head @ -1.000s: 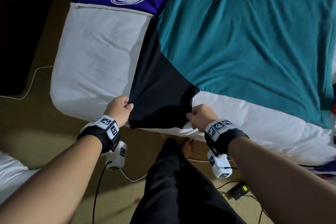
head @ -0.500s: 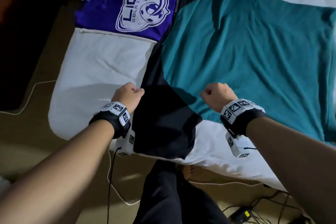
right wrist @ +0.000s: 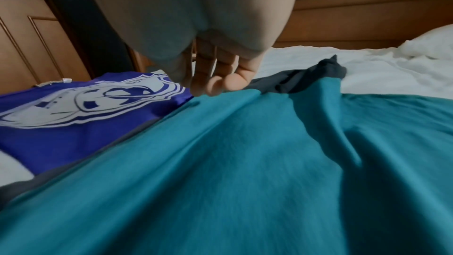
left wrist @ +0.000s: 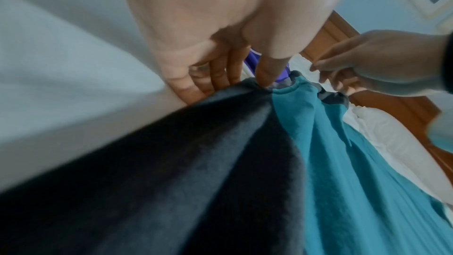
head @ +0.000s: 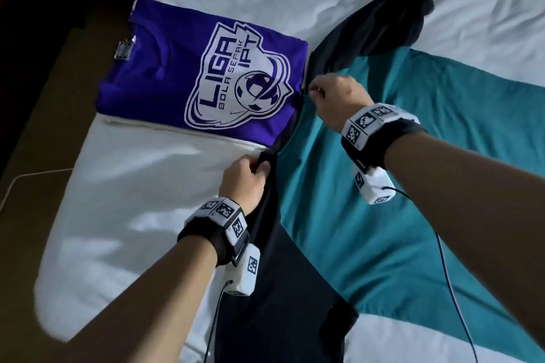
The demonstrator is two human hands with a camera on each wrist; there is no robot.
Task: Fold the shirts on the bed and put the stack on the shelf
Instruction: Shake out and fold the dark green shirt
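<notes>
A teal shirt (head: 383,186) with black side panels (head: 280,303) lies spread across the white bed (head: 132,186). My left hand (head: 244,180) grips the shirt at its near shoulder, where black meets teal. In the left wrist view the thumb and fingers (left wrist: 267,73) pinch the cloth beside the teal collar edge (left wrist: 291,88). My right hand (head: 333,94) pinches the shirt's far shoulder edge, its curled fingertips (right wrist: 220,82) on the teal cloth (right wrist: 245,162). A folded purple shirt (head: 206,82) with a white LIGA logo lies flat just left of both hands.
The bed's left edge drops to a dark floor with a white cable (head: 17,183). Rumpled sheet stretches beyond the shirts. A wooden headboard (right wrist: 367,16), a pillow (right wrist: 429,42) and a wooden panelled door (right wrist: 24,46) stand past the bed.
Both hands left the shirt's bottom hem and moved up the bed to its shoulders, where they now pinch the cloth. The hem lies near the bed's edge.
</notes>
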